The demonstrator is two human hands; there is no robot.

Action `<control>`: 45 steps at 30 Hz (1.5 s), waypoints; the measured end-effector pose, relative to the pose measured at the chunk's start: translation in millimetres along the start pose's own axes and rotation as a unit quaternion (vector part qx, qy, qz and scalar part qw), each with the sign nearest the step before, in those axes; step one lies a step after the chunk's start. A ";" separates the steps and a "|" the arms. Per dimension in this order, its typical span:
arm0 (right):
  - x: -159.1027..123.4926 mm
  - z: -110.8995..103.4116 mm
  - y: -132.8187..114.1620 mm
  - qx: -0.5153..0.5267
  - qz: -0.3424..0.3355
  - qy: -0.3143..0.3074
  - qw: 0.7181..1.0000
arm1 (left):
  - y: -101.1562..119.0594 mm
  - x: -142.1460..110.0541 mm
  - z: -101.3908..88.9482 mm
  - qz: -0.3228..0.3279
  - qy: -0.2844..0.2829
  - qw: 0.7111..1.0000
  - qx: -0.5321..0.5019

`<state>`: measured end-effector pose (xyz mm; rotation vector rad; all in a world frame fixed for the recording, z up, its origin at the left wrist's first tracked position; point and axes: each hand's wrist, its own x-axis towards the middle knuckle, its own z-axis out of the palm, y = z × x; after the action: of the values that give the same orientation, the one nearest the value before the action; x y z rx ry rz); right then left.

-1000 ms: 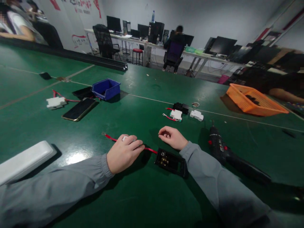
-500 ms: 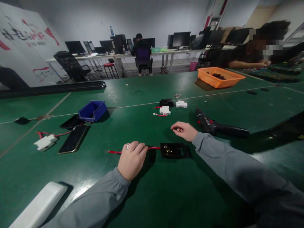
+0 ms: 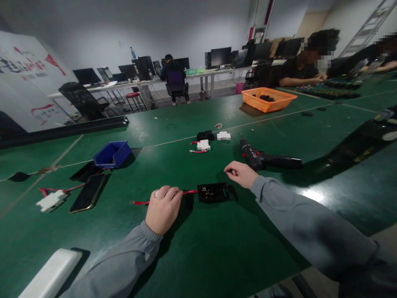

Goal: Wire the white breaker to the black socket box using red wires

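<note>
My left hand (image 3: 163, 209) is closed over a white piece, mostly hidden, with a red wire (image 3: 141, 203) coming out to the left. To the right another stretch of red wire runs into an open black plastic case (image 3: 213, 193) lying on the table. Small metal parts show inside the case. My right hand (image 3: 241, 174) hovers just beyond the case's right end, thumb and fingers pinched together; whatever is between them is too small to make out. A black power drill (image 3: 266, 159) lies close behind that hand, its bit pointing away.
Farther back sit a white module with red wires (image 3: 203, 145), a black block (image 3: 205, 135) and a white block (image 3: 223, 135). At left are a blue bin (image 3: 112, 155), a phone (image 3: 88, 193) and another white module (image 3: 52, 200). An orange basket (image 3: 269, 100) stands near seated people.
The camera view has turned to the right, so the table things appear shifted left. My right hand is now nearer the black case, still pinched; my left hand keeps its grip.
</note>
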<state>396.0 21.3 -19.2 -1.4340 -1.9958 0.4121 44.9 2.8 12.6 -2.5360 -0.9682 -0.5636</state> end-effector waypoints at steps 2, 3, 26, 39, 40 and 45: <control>0.3 0.4 0.5 -0.005 -0.008 -0.002 1.000 | 0.6 0.0 -0.2 0.002 0.006 1.000 0.001; -0.1 0.4 0.8 -0.006 -0.011 -0.004 1.000 | 0.8 0.1 -0.3 0.002 0.007 1.000 0.002; -2.5 -0.8 -0.3 -0.061 -0.005 -0.011 0.998 | 0.7 -0.5 3.0 -0.014 -0.024 1.000 0.012; -1.4 0.3 0.4 -0.053 -0.005 -0.008 0.999 | 1.3 1.2 2.2 -0.014 -0.019 1.000 0.015; -1.3 0.7 0.3 -0.052 -0.006 -0.007 0.999 | 1.3 1.1 2.1 -0.015 -0.020 1.000 0.016; -2.4 -4.8 -7.0 -0.033 -0.018 0.017 0.999 | 1.3 -0.1 2.1 -0.014 -0.028 0.999 0.017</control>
<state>394.6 16.1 -12.3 -1.4338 -2.0221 0.3064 46.3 2.9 10.5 -2.5234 -1.0251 -0.4825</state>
